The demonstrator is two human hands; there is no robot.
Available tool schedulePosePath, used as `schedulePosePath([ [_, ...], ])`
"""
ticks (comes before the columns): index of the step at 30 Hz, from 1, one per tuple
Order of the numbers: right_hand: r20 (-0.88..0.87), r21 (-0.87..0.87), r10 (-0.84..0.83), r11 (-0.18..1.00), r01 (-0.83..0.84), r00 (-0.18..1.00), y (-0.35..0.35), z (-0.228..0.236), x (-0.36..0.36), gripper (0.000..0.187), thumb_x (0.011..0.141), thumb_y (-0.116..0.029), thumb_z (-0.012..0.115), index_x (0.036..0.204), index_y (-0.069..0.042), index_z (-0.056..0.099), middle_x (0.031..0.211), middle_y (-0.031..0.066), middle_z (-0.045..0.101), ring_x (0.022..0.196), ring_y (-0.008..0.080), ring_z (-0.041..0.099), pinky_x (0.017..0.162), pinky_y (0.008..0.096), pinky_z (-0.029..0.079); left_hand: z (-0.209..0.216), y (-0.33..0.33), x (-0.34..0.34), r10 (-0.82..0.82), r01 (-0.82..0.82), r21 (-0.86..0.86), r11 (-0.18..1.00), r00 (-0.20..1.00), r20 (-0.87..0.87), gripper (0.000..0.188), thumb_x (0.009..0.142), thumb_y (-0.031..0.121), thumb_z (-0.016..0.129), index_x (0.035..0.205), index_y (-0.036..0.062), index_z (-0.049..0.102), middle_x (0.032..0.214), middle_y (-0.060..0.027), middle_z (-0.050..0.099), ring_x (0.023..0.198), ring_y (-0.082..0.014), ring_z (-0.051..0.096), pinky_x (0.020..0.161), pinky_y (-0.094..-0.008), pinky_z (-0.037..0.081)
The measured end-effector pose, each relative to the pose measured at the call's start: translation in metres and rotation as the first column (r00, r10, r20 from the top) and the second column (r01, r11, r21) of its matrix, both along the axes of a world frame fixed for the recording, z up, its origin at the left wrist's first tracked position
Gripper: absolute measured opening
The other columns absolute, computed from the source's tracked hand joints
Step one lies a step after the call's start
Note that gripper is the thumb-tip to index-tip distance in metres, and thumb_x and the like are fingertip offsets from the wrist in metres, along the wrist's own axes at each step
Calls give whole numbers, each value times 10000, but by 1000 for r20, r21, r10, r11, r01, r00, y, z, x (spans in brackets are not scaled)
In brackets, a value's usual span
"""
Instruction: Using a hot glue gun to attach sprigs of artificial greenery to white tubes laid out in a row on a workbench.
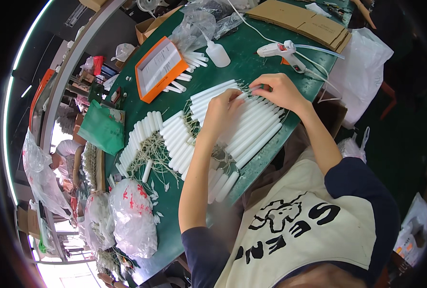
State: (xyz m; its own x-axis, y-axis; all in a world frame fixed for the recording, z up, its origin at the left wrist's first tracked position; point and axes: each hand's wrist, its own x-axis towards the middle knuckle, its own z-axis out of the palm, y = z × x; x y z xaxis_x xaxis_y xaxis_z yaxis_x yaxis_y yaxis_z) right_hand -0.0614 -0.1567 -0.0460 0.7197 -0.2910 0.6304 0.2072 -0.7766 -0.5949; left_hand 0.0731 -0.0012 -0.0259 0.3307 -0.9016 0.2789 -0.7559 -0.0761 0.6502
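Rows of slim white tubes (259,129) lie side by side on the green table, with thin wires at their ends. My left hand (220,113) reaches over them, fingers closed on the end of one white tube (242,96). Beside it, at the far end of the row, my right hand (278,91) is closed in a pinch near the wire ends. What sits between its fingertips is too small to make out. More tubes (177,137) with a tangle of pale wires (156,151) lie to the left of my left forearm.
An orange box (160,69) stands beyond the tubes, near a white squeeze bottle (218,54). A glue gun (285,54) with its cord lies at the far right, before flat cardboard (299,21). Plastic bags (133,218) and a green bag (103,127) are at the left.
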Motion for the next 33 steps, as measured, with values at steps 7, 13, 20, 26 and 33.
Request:
schedulePosePath([
  [7, -10, 18, 27, 999, -27, 1000, -2, 2, -1, 151, 747, -147, 676, 842, -34, 643, 786, 97, 656, 639, 224, 612, 603, 299, 481, 0, -2, -3, -24, 23, 30, 999, 999, 29, 249, 850, 122, 596, 1032, -47, 590, 909, -144, 652, 768, -202, 617, 715, -293, 475],
  [13, -23, 44, 27, 999, -25, 999, -1, 3, -3, 150, 749, -146, 676, 846, -36, 642, 778, 94, 657, 631, 219, 612, 603, 296, 479, 1, -2, -5, -26, 29, 47, 998, 998, -64, 239, 887, 113, 539, 1054, -58, 554, 887, -128, 659, 752, -180, 611, 700, -288, 469],
  [20, -28, 59, 36, 998, -35, 999, 0, 6, -2, 146, 755, -149, 675, 840, -37, 639, 766, 88, 657, 615, 211, 603, 590, 291, 470, 0, -2, -4, -51, 56, 47, 997, 995, -89, 217, 925, 106, 466, 1073, -41, 526, 877, -114, 656, 727, -165, 585, 712, -287, 456],
  [26, -9, 58, 32, 998, -32, 999, 0, 7, 0, 143, 752, -148, 676, 836, -38, 638, 759, 84, 656, 611, 205, 599, 591, 287, 467, 2, -2, -6, -53, 57, 50, 997, 995, -88, 212, 946, 108, 422, 1064, -35, 526, 881, -107, 651, 716, -169, 574, 711, -287, 451],
  [33, -3, -31, 80, 996, -80, 997, -1, 10, 1, 114, 752, -116, 654, 823, -29, 640, 771, 87, 659, 633, 229, 606, 598, 291, 472, 5, -3, -8, -80, 85, 57, 995, 993, -88, 212, 930, 100, 453, 1077, -34, 528, 865, -105, 653, 713, -168, 575, 699, -285, 453],
])
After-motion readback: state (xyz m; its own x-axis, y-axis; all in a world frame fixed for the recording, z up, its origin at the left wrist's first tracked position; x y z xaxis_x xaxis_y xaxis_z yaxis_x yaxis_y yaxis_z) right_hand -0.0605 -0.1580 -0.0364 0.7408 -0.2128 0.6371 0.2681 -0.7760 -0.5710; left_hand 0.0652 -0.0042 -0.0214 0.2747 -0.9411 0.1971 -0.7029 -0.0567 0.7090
